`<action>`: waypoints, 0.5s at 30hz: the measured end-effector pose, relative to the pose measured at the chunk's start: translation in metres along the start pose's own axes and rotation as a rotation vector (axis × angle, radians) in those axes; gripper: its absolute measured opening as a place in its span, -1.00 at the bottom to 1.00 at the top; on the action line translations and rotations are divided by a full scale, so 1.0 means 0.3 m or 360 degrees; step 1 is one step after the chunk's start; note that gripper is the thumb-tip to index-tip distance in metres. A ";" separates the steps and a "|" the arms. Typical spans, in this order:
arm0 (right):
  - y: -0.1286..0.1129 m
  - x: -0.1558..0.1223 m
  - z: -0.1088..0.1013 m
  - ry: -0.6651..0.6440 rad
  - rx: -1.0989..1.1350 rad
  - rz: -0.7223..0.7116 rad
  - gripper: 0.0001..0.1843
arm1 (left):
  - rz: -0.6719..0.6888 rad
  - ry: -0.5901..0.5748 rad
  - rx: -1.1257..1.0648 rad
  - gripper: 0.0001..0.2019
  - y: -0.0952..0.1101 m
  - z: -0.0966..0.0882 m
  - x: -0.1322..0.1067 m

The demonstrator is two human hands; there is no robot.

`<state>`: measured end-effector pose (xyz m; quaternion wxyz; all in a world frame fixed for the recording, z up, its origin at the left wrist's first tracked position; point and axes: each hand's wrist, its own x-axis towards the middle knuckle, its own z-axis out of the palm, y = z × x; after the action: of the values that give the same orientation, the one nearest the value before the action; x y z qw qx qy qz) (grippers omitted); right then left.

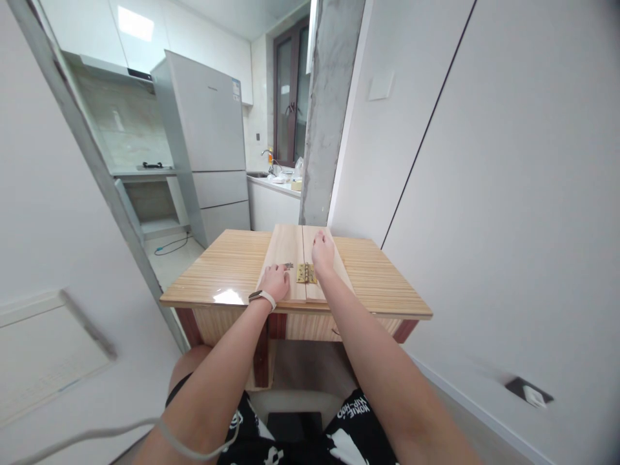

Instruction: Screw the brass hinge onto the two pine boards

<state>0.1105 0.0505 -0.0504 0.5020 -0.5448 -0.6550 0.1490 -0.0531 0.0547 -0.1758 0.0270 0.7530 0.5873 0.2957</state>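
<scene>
Two pale wooden boards lie side by side: the left board (pixel 285 244) and the right board (pixel 340 274), with a narrow seam between them. A brass-coloured butterfly hinge (pixel 306 274) lies flat across the seam towards the near end. My left hand (pixel 275 281) rests on the left board with its fingers laid out, next to a small pile of screws (pixel 289 265). Above the right board, just beyond the hinge, my right hand (pixel 322 252) is closed with fingers pinched together. Whatever it holds, if anything, is hidden.
Under the boards stands a wood-grain table (pixel 387 274) with a drawer front below its near edge. A white wall (pixel 484 194) rises close on the right. Beyond the table are a grey fridge (pixel 213 123) and a sink counter (pixel 276 200). A cable (pixel 121 426) crosses my left forearm.
</scene>
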 end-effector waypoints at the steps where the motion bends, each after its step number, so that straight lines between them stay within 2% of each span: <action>1: -0.005 -0.002 0.010 0.0121 0.0051 0.0077 -0.57 | -0.0003 -0.0004 -0.0010 -0.70 0.000 0.000 0.000; 3: -0.009 -0.005 0.029 0.0333 0.0155 0.0225 -0.55 | -0.0002 -0.0012 -0.0002 -0.70 -0.001 0.001 -0.001; 7: 0.000 -0.001 0.055 0.0369 0.0196 0.0291 -0.55 | 0.0025 -0.0012 0.0051 -0.69 -0.003 -0.001 -0.003; 11: 0.014 0.021 0.054 0.0197 0.0316 0.0253 -0.50 | 0.0028 -0.0008 0.0057 -0.69 -0.003 -0.001 -0.002; 15: 0.012 0.036 0.023 -0.0197 0.0477 0.0208 -0.45 | 0.0017 -0.0019 0.0066 -0.69 0.004 -0.003 0.000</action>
<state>0.1079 0.0636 -0.0508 0.5256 -0.4950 -0.6183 0.3105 -0.0524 0.0542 -0.1745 0.0133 0.7582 0.5891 0.2791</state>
